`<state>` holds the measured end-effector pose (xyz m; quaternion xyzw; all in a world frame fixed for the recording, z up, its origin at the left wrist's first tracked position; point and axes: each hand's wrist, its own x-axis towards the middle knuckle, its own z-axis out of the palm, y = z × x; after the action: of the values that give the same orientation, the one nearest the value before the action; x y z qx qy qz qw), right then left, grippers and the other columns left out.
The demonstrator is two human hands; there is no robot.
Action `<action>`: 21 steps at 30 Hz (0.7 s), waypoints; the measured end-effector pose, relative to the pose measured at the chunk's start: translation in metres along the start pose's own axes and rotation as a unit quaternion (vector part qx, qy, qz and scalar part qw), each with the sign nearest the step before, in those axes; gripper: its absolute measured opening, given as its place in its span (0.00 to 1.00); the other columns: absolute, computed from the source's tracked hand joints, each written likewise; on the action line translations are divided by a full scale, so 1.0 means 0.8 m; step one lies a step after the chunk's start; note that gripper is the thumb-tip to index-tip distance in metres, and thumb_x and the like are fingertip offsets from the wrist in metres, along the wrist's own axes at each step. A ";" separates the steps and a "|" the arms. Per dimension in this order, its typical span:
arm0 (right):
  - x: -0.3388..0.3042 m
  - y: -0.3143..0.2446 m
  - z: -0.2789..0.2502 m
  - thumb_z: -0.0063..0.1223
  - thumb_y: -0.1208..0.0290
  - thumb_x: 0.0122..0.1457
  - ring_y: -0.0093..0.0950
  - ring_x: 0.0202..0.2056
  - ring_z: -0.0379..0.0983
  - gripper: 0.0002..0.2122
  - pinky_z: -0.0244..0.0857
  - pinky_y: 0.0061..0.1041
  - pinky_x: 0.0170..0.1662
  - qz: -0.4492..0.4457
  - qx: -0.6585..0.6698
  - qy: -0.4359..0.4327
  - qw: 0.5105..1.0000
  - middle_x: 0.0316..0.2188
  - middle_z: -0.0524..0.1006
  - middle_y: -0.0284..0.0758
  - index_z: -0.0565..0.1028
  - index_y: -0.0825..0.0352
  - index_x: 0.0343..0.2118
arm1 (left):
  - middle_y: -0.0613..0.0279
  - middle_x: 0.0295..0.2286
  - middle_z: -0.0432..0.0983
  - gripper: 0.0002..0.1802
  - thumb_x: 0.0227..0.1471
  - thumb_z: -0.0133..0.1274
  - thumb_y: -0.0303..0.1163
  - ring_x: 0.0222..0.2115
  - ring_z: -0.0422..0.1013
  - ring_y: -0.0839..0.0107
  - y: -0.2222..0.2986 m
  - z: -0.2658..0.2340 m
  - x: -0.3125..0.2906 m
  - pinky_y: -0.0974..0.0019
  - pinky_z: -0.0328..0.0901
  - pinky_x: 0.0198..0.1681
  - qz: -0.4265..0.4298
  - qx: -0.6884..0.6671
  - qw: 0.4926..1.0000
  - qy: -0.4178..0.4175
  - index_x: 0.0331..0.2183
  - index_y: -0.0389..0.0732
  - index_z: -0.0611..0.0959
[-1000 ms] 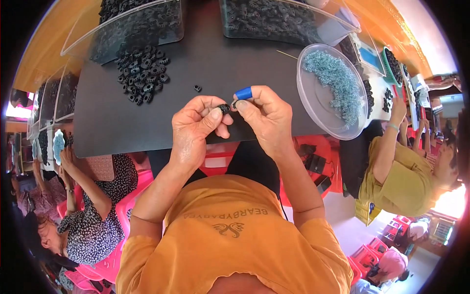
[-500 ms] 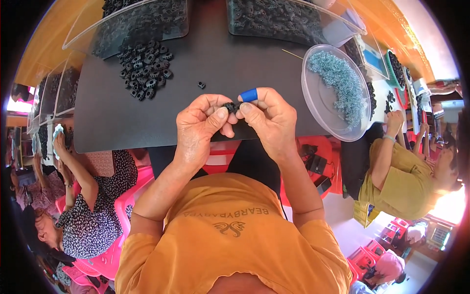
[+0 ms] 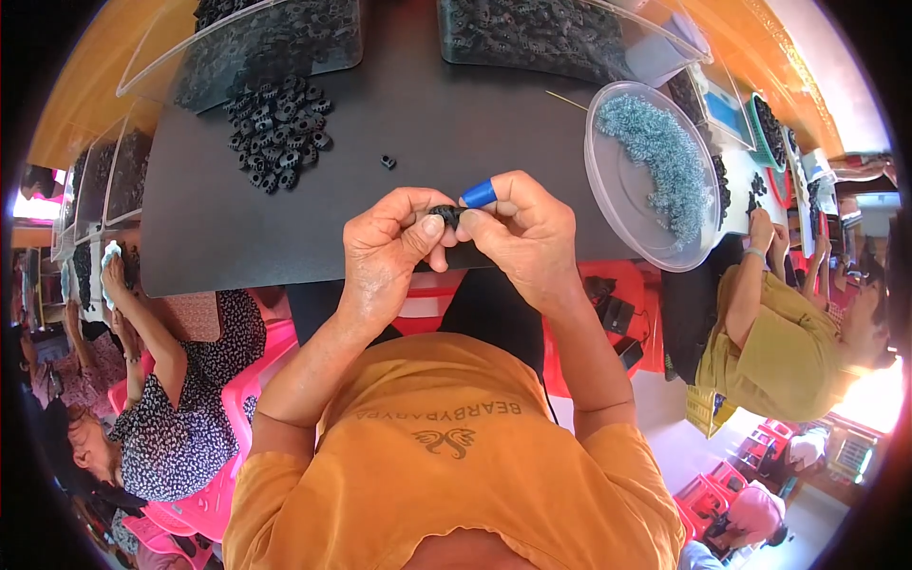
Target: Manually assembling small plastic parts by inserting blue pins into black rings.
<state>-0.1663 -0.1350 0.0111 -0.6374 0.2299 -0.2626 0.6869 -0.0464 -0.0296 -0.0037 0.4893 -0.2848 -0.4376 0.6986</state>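
A small black plastic part (image 3: 445, 215) sits between my two hands, just above the table's near edge. My left hand (image 3: 388, 237) pinches it from the left with thumb and fingers. From the other side my right hand (image 3: 528, 237) closes on it, thumb and index finger at its right end. A blue finger cover (image 3: 478, 194) wraps the tip of the right index finger. The fingertips hide much of the part. One loose black part (image 3: 388, 161) lies on the table beyond my hands, and a pile of similar parts (image 3: 275, 135) is farther left.
Clear bins of black parts, one far left (image 3: 275, 47) and one far right (image 3: 537, 33), line the dark table (image 3: 199, 228). At right stands a round clear tray (image 3: 622, 199) with bluish, spring-like pieces (image 3: 665, 161). A thin stick (image 3: 567, 100) lies beside it. Co-workers sit either side.
My right index finger and thumb have shifted slightly left and down against the black part, which looks turned a little. My left hand stays almost in place.
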 end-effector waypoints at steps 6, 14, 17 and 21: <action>0.002 0.007 -0.001 0.48 0.85 0.54 0.14 0.27 0.71 0.05 0.66 0.16 0.29 -0.055 -0.036 -0.009 0.998 0.23 0.75 0.32 0.66 0.70 0.29 | 0.63 0.25 0.73 0.07 0.55 0.49 0.22 0.20 0.65 0.82 -0.006 0.004 -0.004 0.80 0.62 0.22 0.009 -0.005 1.000 0.012 0.37 0.30 0.78; -0.002 0.018 0.001 0.49 0.86 0.52 0.14 0.22 0.67 0.06 0.62 0.18 0.23 -0.107 -0.132 0.028 0.985 0.20 0.71 0.32 0.65 0.70 0.26 | 0.65 0.23 0.72 0.06 0.52 0.51 0.19 0.16 0.63 0.83 -0.009 0.017 -0.006 0.80 0.59 0.16 0.072 0.143 0.985 0.072 0.33 0.32 0.81; -0.004 0.018 -0.001 0.49 0.86 0.52 0.13 0.26 0.71 0.05 0.66 0.16 0.28 -0.127 -0.224 0.020 0.966 0.24 0.75 0.31 0.68 0.70 0.29 | 0.66 0.22 0.72 0.07 0.51 0.51 0.18 0.16 0.63 0.84 -0.012 0.016 -0.006 0.79 0.59 0.16 0.087 0.173 0.978 0.076 0.33 0.32 0.81; -0.002 0.027 0.001 0.50 0.86 0.49 0.22 0.19 0.67 0.06 0.61 0.22 0.22 -0.183 -0.180 0.044 0.966 0.19 0.69 0.37 0.66 0.70 0.26 | 0.66 0.22 0.71 0.07 0.51 0.50 0.17 0.16 0.63 0.84 -0.007 0.015 -0.004 0.80 0.59 0.17 0.068 0.160 0.983 0.062 0.34 0.33 0.81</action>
<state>-0.1653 -0.1322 -0.0100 -0.7694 0.1831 -0.3661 0.4903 -0.0599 -0.0327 -0.0047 0.6004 -0.3403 -0.3062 0.6557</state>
